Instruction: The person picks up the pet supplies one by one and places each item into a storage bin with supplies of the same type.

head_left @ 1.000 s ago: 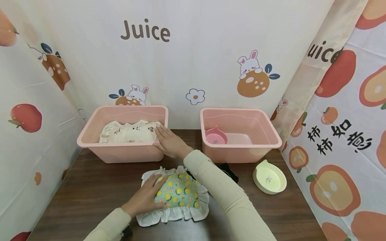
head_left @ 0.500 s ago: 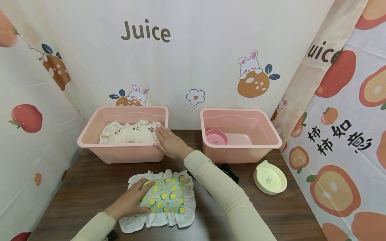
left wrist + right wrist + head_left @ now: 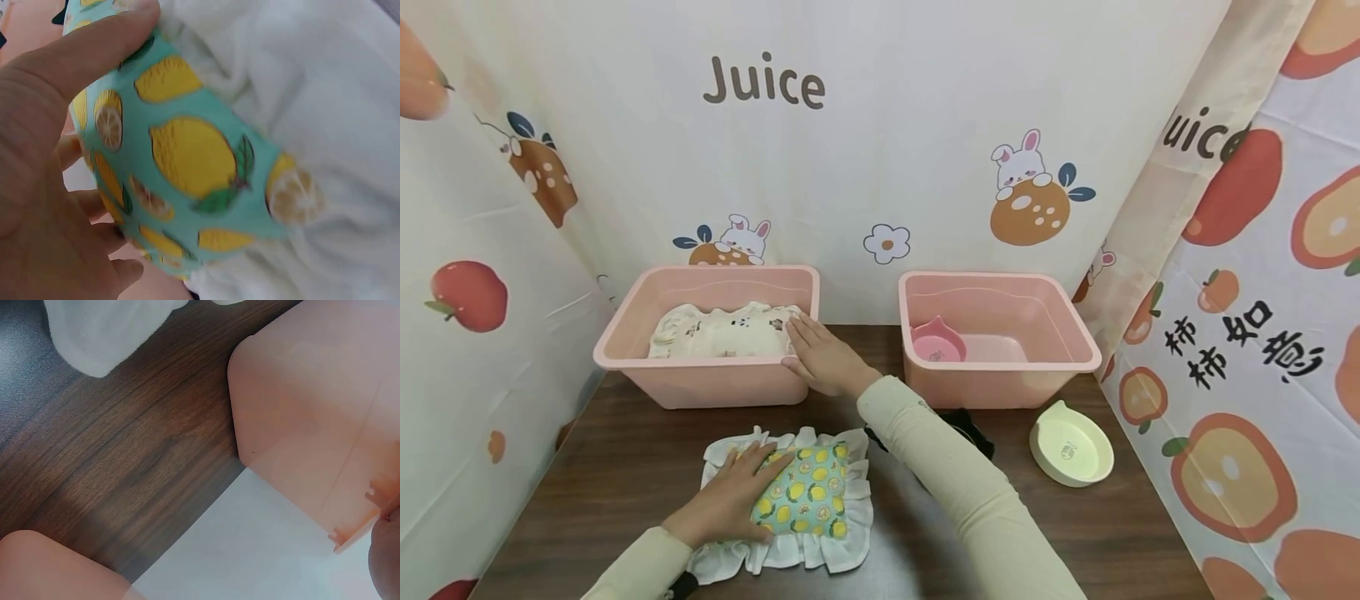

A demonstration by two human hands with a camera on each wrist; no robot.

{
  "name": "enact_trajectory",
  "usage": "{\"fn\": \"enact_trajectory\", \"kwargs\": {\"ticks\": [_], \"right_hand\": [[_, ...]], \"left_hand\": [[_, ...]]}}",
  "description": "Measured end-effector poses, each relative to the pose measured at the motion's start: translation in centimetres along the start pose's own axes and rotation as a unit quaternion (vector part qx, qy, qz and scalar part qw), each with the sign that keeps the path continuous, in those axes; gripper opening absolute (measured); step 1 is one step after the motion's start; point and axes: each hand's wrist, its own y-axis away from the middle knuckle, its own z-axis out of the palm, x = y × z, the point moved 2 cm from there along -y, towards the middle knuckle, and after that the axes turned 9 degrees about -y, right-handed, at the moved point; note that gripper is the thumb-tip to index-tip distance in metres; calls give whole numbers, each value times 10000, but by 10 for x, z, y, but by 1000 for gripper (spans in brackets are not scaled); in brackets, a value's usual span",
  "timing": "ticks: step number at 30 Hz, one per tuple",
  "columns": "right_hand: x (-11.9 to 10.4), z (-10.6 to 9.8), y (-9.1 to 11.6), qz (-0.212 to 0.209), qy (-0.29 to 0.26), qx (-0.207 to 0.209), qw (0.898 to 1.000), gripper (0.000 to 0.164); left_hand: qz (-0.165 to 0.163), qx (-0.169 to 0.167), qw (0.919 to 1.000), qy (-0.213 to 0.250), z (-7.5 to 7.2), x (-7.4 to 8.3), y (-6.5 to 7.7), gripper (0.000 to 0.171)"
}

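My left hand (image 3: 730, 496) holds the left side of a small frilled cushion (image 3: 805, 492), teal with a lemon print and a white ruffle. The cushion lies on the dark wood table. Seen from the left wrist, the thumb (image 3: 94, 50) lies across the lemon print (image 3: 194, 156) while the other fingers bend round its edge. My right hand (image 3: 831, 358) rests at the right front corner of the left pink bin (image 3: 730, 383), fingers straight over the rim. Inside that bin lies a cream frilled cushion (image 3: 730, 329) with small dark prints.
A second pink bin (image 3: 985, 387) stands to the right with a pink dish (image 3: 938, 342) inside. On the table's right side is a pale green dish (image 3: 1071, 446). Some black thing (image 3: 973, 433) is partly hidden behind the right sleeve. Printed curtains (image 3: 880, 167) enclose the table.
The left hand has slid the lemon cushion to the left and slightly toward me, with most of the travel early on. The right hand has stayed at the bin's corner.
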Motion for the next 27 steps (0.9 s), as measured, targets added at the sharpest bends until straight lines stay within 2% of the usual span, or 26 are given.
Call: {"fn": "enact_trajectory", "kwargs": {"ticks": [5, 11, 18, 27], "right_hand": [[0, 1, 1, 11, 3, 10, 10000, 66], [-1, 1, 1, 9, -28, 10, 10000, 67], [-1, 1, 1, -49, -28, 61, 10000, 66], [0, 1, 0, -45, -11, 80, 10000, 67]], "left_hand": [[143, -115, 9998, -92, 2, 7, -8, 113], [119, -243, 9996, -80, 3, 9, -15, 116], [198, -121, 9991, -346, 9, 9, -18, 115], [65, -91, 9991, -415, 12, 9, -18, 109]]}}
